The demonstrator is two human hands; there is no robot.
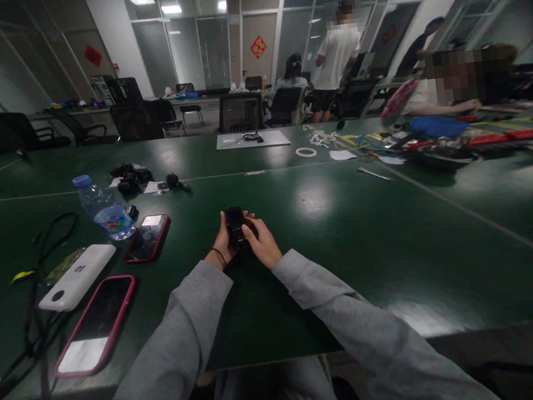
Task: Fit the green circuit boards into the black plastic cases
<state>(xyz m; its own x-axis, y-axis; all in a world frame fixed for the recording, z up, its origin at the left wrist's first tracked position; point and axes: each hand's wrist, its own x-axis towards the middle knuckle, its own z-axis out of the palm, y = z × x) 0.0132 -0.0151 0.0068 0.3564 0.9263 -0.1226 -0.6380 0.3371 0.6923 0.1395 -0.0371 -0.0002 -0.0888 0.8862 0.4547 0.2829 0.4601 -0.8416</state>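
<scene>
A small black handheld device (235, 218) with a dark screen and a few buttons is held between my two hands, just above the green table. My left hand (223, 243) wraps its left side and underside, with a dark cord round the wrist. Gripping the right side, my right hand (262, 240) lays its thumb over the lower front, by the buttons. The device's exact kind is too small to make out. Grey sleeves cover both forearms.
On the left of the green table (361, 266) lie two phones, one red-edged (147, 238) and one pink-edged (95, 325), a white power bank (78, 277), a tilted-looking water bottle (106, 208) and black cables (33, 329). Tangled cables and a blue bundle (438, 126) lie far right, near other people.
</scene>
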